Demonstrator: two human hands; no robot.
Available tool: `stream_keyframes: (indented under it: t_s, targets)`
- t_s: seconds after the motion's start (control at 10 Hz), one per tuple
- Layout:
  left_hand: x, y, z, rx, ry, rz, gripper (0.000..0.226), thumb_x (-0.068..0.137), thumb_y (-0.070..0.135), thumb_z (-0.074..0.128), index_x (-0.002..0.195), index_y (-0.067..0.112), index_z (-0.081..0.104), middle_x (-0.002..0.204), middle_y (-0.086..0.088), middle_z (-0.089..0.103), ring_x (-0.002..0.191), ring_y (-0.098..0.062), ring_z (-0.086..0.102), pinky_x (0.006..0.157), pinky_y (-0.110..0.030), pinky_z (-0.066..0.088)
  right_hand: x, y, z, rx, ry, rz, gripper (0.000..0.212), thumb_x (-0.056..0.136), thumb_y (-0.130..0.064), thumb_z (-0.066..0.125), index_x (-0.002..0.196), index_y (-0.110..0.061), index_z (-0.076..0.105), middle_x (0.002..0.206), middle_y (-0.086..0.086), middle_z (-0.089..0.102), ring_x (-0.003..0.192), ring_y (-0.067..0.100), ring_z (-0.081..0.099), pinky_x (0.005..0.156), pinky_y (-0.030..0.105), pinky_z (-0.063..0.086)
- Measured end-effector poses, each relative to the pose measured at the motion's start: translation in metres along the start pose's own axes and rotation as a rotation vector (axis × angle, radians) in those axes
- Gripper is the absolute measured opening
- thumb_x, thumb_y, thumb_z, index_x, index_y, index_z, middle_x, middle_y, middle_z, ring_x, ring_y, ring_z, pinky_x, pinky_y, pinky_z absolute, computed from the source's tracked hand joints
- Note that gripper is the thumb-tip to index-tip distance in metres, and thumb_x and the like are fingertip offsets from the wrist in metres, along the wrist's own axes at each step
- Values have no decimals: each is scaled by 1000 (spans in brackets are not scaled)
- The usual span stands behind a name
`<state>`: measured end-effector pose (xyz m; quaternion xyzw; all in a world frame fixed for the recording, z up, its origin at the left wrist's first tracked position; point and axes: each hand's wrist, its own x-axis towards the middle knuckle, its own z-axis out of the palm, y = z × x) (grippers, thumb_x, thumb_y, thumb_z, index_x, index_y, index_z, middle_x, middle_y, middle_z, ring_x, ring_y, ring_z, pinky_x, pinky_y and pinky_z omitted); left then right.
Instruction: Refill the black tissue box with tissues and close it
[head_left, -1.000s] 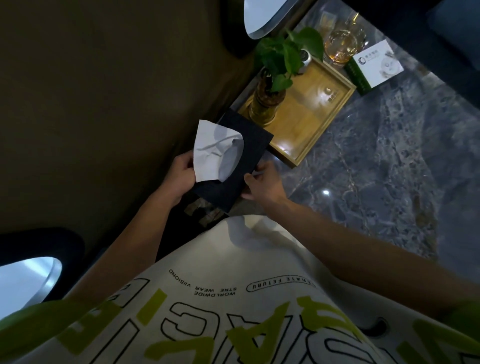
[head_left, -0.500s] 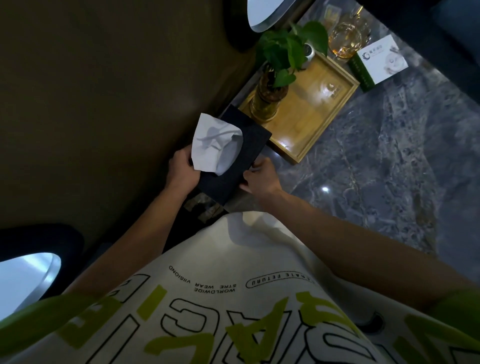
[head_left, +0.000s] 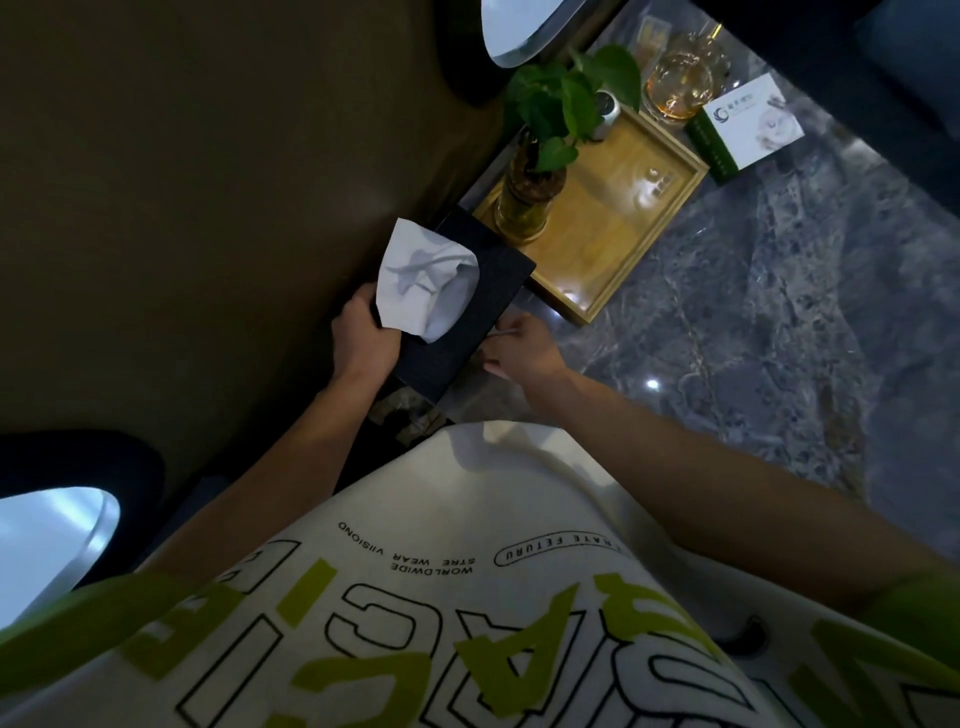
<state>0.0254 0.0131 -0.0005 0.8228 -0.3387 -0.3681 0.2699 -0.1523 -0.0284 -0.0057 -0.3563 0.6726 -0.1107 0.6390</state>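
Note:
The black tissue box (head_left: 488, 291) lies closed at the near left corner of the grey marble table (head_left: 753, 322), right beside the wooden tray. A white tissue (head_left: 423, 280) sticks up out of its top slot. My left hand (head_left: 363, 343) grips the box's left side, fingers partly behind the tissue. My right hand (head_left: 524, 348) is at the box's right lower edge, fingertips touching it; the contact itself is dim and partly hidden.
A wooden tray (head_left: 618, 218) holds a glass vase with a green plant (head_left: 550, 135). Behind it stand a glass teapot (head_left: 675, 83) and a white-and-green carton (head_left: 743, 124). A dark wall runs along the table's left edge.
Both hands have carried the box a little away from me, toward the tray. The tissue still stands out of the slot.

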Motion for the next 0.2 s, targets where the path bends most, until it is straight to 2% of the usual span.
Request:
stream_keyframes:
  t_s: [0.1, 0.2]
  targets:
    - [-7, 3, 1, -60, 22, -40, 44, 90, 31, 57, 131, 19, 50, 129, -3, 57, 115, -15, 52, 91, -30, 42, -5, -1, -4, -60, -27, -30, 34, 85, 0, 53, 119, 4, 54, 84, 12, 58, 85, 22, 61, 84, 40, 56]
    - [-20, 1, 5, -65, 78, -101, 53, 93, 28, 55, 141, 13, 37, 140, -9, 44, 128, -22, 45, 103, -36, 38, -10, 0, -12, -73, -28, -76, 41, 88, -7, 57, 128, -3, 53, 83, 3, 61, 86, 20, 63, 85, 37, 55]
